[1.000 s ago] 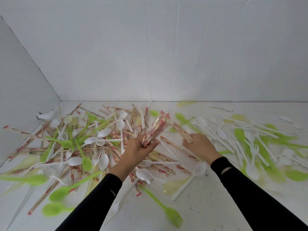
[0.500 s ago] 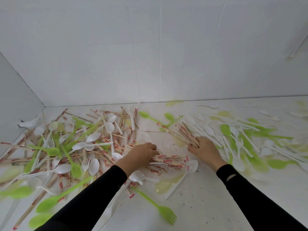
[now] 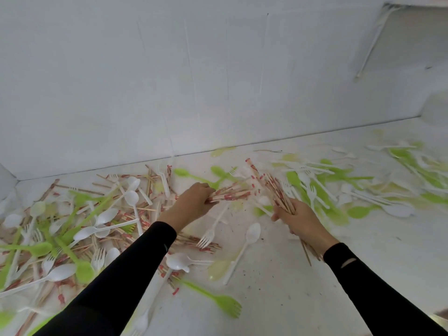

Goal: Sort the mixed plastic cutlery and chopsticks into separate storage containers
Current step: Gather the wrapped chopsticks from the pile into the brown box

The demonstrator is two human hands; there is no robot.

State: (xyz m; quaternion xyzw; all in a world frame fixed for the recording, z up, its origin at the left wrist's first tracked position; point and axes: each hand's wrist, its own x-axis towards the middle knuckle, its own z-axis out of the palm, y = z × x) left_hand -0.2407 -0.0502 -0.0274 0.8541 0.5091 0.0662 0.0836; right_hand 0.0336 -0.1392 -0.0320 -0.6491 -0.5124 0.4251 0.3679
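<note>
Left hand point(image 3: 194, 204) grips chopsticks point(image 3: 230, 194); right hand point(image 3: 299, 218) grips another bundle point(image 3: 276, 190).

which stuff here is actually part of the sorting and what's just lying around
In the job: left hand gripping one chopstick bundle; right hand gripping a second chopstick bundle; green fork; white spoon; mixed pile.
Lying about: dark specks; thin white rod at the far wall.
</note>
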